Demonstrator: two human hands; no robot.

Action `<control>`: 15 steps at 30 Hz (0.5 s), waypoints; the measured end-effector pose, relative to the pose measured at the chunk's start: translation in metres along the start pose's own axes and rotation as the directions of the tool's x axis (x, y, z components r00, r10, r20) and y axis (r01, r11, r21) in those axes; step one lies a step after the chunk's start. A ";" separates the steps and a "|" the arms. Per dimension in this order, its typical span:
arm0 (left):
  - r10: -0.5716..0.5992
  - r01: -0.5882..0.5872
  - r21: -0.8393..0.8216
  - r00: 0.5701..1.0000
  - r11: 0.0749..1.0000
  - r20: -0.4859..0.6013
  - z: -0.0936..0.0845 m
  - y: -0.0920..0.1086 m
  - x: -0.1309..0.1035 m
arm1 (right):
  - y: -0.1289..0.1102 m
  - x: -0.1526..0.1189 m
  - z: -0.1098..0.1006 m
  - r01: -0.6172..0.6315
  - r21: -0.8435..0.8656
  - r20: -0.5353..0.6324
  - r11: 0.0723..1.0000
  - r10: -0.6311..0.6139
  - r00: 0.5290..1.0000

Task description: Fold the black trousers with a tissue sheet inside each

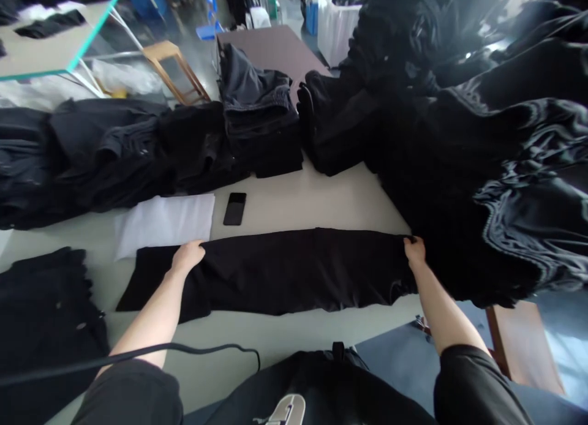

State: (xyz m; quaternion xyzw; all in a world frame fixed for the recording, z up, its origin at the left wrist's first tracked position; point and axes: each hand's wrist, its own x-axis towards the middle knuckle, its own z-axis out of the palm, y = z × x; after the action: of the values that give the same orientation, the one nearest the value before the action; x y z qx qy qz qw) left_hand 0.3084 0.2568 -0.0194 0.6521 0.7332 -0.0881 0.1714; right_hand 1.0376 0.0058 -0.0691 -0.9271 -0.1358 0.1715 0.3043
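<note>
A long black garment (294, 272), like a pair of trousers, lies stretched sideways across the pale table (340, 198). My left hand (188, 255) pinches its far edge toward the left part. At the right end, my right hand (415, 250) grips the far corner, beside a large heap of black clothes (441, 186). Beyond the garment, a white sheet (169, 223) lies close to my left hand, with a black phone (235, 209) to its right.
Folded black clothes (110, 149) and a folded stack (261, 125) line the table's far side. More dark garments (46, 315) lie at the left. A black cable (193, 349) crosses near my left forearm. A wooden stool (177, 70) stands beyond.
</note>
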 end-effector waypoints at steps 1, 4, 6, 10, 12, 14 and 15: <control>-0.007 0.006 0.017 0.997 1.000 0.081 0.012 0.005 0.011 | 0.001 -0.002 0.007 -0.022 -0.041 0.002 0.999 0.022 1.000; -0.074 0.066 0.045 0.977 0.997 0.198 0.044 0.008 0.030 | 0.010 -0.016 0.025 -0.006 -0.245 -0.008 0.969 0.004 1.000; -0.115 0.110 0.035 0.977 0.993 0.178 0.059 0.001 0.030 | 0.019 -0.030 0.033 0.058 -0.405 -0.038 0.913 -0.080 0.996; -0.132 0.135 -0.008 0.981 0.991 0.140 0.071 -0.022 0.004 | 0.041 -0.046 0.039 0.174 -0.503 -0.096 0.846 -0.255 0.962; -0.142 0.145 -0.020 0.982 0.989 0.129 0.075 -0.033 -0.022 | 0.050 -0.044 0.038 0.218 -0.472 -0.097 0.854 -0.296 0.950; -0.154 0.160 -0.029 0.979 0.987 0.133 0.081 -0.042 -0.052 | 0.056 -0.036 0.035 0.241 -0.417 -0.090 0.877 -0.303 0.949; -0.162 0.168 -0.033 0.977 0.985 0.140 0.085 -0.046 -0.068 | 0.057 -0.029 0.032 0.240 -0.389 -0.081 0.889 -0.293 0.953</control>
State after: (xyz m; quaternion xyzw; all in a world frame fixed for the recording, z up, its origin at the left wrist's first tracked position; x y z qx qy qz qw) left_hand 0.2811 0.1579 -0.0775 0.5775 0.7731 -0.1301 0.2278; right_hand 1.0068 -0.0323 -0.1214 -0.9500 -0.2709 0.0346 0.1511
